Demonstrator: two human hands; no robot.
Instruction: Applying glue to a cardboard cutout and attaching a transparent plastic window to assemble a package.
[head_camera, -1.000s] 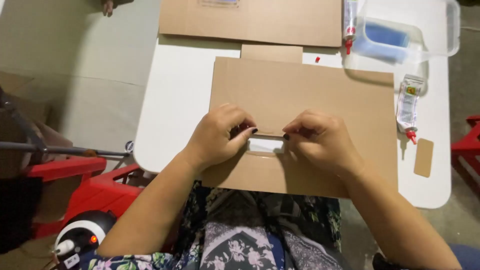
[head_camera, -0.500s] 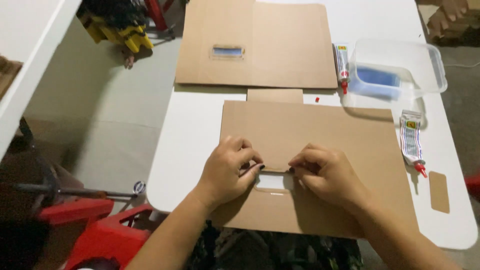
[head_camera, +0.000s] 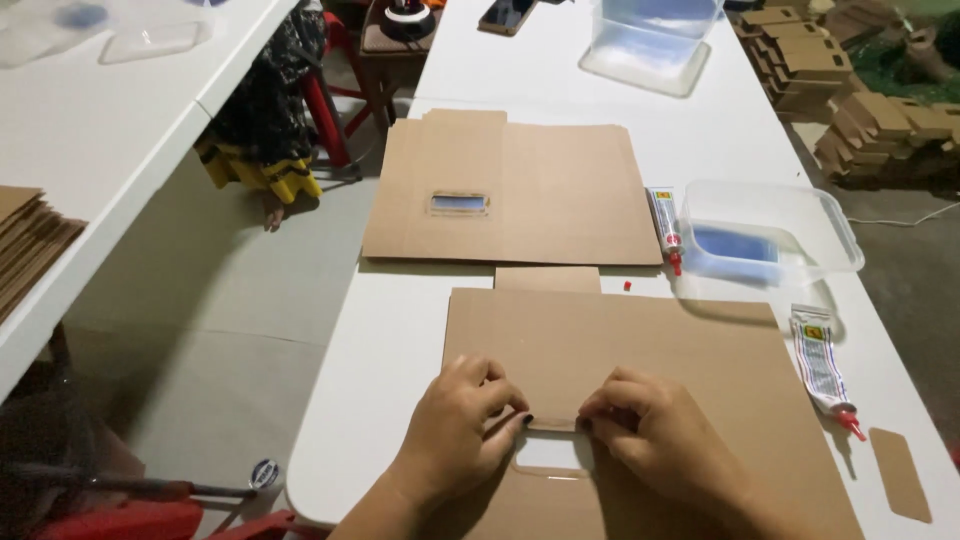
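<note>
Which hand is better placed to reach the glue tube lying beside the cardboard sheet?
Probably the right hand. The glue tube lies on the table at the right edge of the cardboard sheet, while the left hand would have to cross over.

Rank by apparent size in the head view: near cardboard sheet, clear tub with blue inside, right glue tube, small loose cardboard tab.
1. Near cardboard sheet
2. Clear tub
3. Right glue tube
4. Cardboard tab, shorter than the tube, though nearer the camera
</note>
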